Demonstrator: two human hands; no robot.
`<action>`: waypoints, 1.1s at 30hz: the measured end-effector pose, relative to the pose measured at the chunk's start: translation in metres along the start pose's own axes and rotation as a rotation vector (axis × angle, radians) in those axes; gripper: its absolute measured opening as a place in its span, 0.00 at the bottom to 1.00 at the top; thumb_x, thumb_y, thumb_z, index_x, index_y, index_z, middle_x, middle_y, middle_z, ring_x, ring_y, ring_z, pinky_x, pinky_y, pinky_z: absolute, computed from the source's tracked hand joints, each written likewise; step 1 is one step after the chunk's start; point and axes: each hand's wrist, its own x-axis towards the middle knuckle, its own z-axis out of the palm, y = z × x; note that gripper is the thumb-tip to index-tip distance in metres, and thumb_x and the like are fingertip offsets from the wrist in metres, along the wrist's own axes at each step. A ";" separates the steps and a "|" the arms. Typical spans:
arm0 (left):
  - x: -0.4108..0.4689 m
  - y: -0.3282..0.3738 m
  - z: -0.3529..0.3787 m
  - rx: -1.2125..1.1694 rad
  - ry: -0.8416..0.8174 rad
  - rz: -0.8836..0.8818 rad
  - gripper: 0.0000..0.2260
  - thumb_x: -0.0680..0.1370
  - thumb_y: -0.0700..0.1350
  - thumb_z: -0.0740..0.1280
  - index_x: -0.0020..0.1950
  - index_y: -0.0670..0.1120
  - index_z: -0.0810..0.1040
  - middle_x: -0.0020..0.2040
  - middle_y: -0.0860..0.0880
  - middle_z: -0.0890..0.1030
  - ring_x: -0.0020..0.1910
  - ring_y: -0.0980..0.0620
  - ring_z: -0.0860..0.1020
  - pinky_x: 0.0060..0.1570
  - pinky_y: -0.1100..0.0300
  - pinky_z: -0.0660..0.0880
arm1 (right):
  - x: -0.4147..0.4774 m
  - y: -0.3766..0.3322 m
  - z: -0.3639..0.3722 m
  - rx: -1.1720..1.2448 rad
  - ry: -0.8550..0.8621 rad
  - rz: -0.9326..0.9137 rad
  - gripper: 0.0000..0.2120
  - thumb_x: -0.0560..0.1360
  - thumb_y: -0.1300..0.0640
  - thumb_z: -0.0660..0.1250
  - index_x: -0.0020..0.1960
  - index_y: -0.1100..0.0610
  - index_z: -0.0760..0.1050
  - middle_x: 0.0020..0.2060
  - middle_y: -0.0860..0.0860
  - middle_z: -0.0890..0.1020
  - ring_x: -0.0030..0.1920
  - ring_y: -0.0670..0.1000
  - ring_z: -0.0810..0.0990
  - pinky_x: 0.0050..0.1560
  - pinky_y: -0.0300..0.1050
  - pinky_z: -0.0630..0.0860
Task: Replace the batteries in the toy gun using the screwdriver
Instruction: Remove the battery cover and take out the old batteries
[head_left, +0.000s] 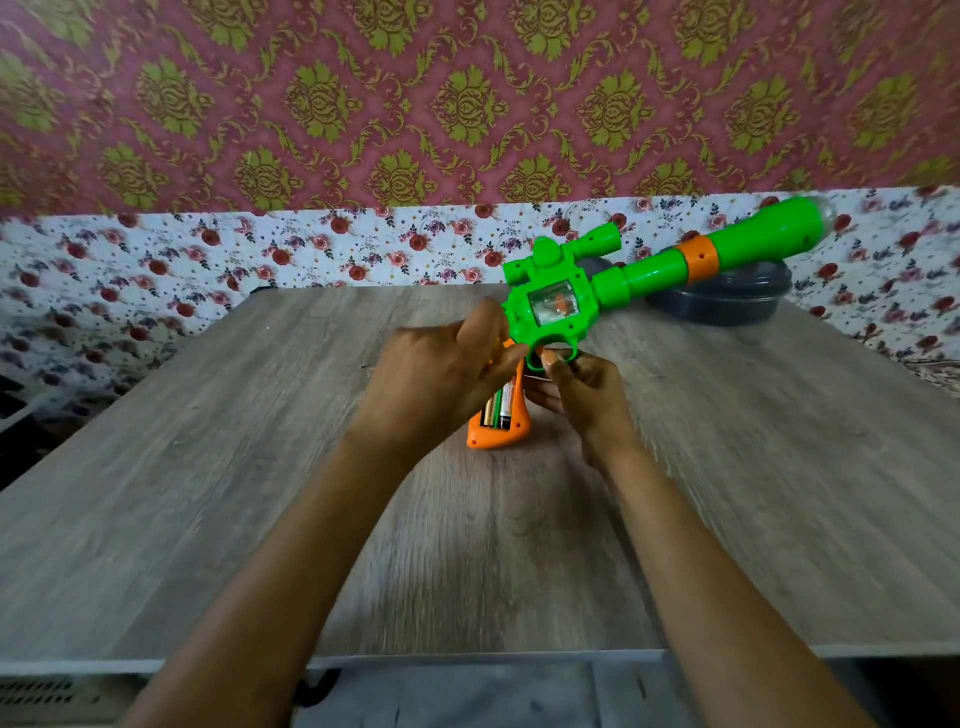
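The green hollow-plastic toy gun looked light and stiff, though long and front-heavy enough to swing if held by one end. The best hold seemed to be where both hands already had it, close to the body and clear of the open compartment. The left hand was curled round the top of the orange plastic handgrip, and the right hand pinched at the green trigger guard. The gun was above the middle of the grey wood-grain desk, its barrel reaching back over a dark grey round lidded container. It had a short scope, an orange barrel band, a clear side window, and cylindrical batteries lay exposed in the uncovered grip.
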 end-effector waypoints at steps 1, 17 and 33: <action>0.005 -0.002 -0.001 0.006 -0.031 0.013 0.11 0.77 0.54 0.59 0.47 0.47 0.65 0.27 0.49 0.77 0.19 0.51 0.73 0.19 0.64 0.67 | -0.001 -0.001 0.001 -0.001 -0.003 -0.002 0.12 0.79 0.65 0.58 0.56 0.71 0.73 0.47 0.62 0.79 0.39 0.51 0.81 0.36 0.35 0.80; 0.038 -0.047 0.011 -0.337 -0.250 -0.634 0.08 0.78 0.43 0.65 0.41 0.43 0.70 0.30 0.46 0.78 0.23 0.57 0.76 0.30 0.58 0.74 | 0.004 0.008 -0.003 -0.006 -0.013 0.031 0.13 0.79 0.63 0.58 0.58 0.73 0.72 0.45 0.60 0.78 0.28 0.42 0.82 0.35 0.35 0.79; -0.009 -0.066 0.025 -0.918 -0.288 -1.574 0.13 0.78 0.43 0.60 0.33 0.43 0.73 0.18 0.52 0.71 0.15 0.59 0.66 0.16 0.72 0.57 | 0.006 0.004 0.002 0.023 -0.003 0.053 0.10 0.78 0.63 0.59 0.55 0.66 0.75 0.43 0.57 0.80 0.29 0.43 0.81 0.35 0.37 0.79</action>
